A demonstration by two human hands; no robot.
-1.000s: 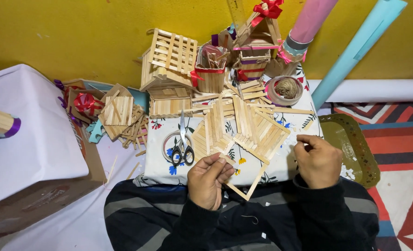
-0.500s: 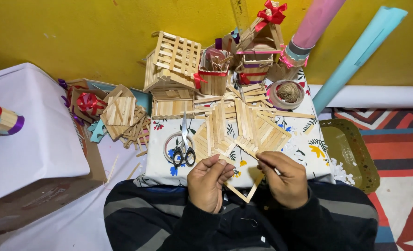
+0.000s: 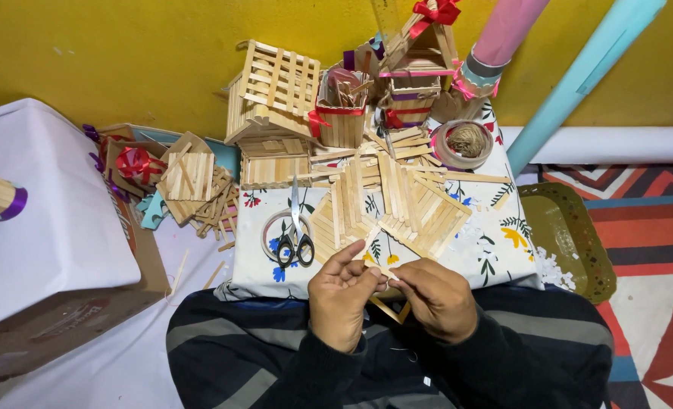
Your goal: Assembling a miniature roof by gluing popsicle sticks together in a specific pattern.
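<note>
Scissors (image 3: 296, 241) lying just left-above the hands. Left hand (image 3: 341, 297) and right hand (image 3: 436, 298) pressed together, pinching 1 stick frame (image 3: 388, 307) over the lap. Finished stick panels (image 3: 397, 208) just beyond; frame seemingly unfinished.

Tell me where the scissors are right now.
In the head view, the scissors lie on the floral cloth, left of centre, just above the left hand and beside the flat stick panels.
</note>
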